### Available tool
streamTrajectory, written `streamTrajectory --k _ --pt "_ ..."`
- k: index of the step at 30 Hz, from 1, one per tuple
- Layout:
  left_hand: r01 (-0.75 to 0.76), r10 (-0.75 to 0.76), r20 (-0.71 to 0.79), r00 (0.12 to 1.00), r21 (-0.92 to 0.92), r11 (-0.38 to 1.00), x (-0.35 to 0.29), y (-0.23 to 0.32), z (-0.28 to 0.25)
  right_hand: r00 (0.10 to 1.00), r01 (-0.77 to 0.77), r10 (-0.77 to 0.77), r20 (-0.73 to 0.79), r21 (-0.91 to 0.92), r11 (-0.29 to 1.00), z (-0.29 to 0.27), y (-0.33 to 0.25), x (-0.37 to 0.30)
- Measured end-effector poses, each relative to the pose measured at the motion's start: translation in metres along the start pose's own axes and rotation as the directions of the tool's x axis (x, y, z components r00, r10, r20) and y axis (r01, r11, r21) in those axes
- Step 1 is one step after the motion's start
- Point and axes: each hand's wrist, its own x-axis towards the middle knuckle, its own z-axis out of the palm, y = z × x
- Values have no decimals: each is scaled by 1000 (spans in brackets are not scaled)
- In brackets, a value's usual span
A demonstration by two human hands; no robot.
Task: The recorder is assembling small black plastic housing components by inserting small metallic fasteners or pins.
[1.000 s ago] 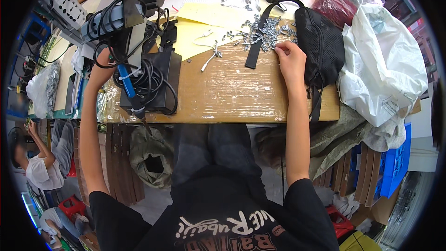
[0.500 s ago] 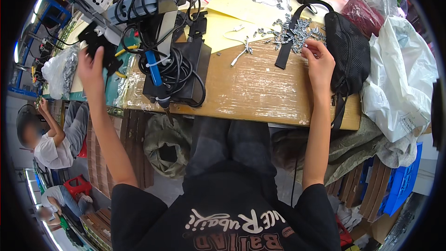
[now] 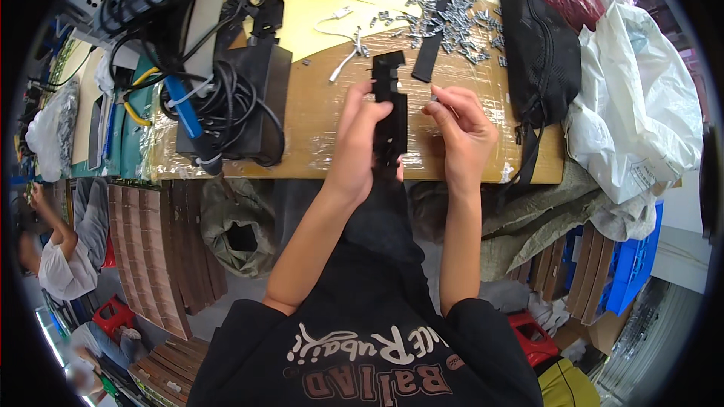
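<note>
Over the front middle of the table, my left hand [image 3: 353, 139] is closed round a long black plastic piece [image 3: 391, 109] with notched edges, held lengthwise away from me. Just to its right, my right hand [image 3: 466, 132] pinches a tiny greyish connector-like piece [image 3: 434, 97] between thumb and fingertips, a short gap from the black piece. Beyond both hands lies a loose heap of small grey metallic pieces [image 3: 458, 26]. A short white cable [image 3: 335, 72] with plug ends rests left of the heap.
A black waist bag [image 3: 544, 60] lies at the right, its strap [image 3: 431, 49] reaching into the heap. A white plastic bag [image 3: 633, 105] hangs over the right edge. To the left stands a dark machine [image 3: 249, 117] with coiled cables. Yellow paper sheets [image 3: 309, 22] lie behind.
My left hand has brought the black piece from left of the machine to the front middle. My right hand has drawn back from the heap towards it. The view has shifted.
</note>
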Motion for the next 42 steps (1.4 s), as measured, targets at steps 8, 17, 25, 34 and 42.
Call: streamTrajectory --k 8,17,25,34,42 --pt "56 -88 170 981 187 981 21 -10 1 993 52 -61 106 85 995 -12 1 0" --pt "-155 -20 341 940 479 864 12 -16 7 982 97 -113 148 115 989 -11 2 -2" --pt "-141 106 122 987 339 930 11 -18 5 991 124 -130 14 198 972 -12 4 -1" --pt "-384 371 106 923 334 861 14 -24 1 996 90 -89 -16 250 964 -14 5 -3" --pt "-431 446 19 895 298 852 9 -20 -3 995 -30 5 97 258 966 -13 1 -4"
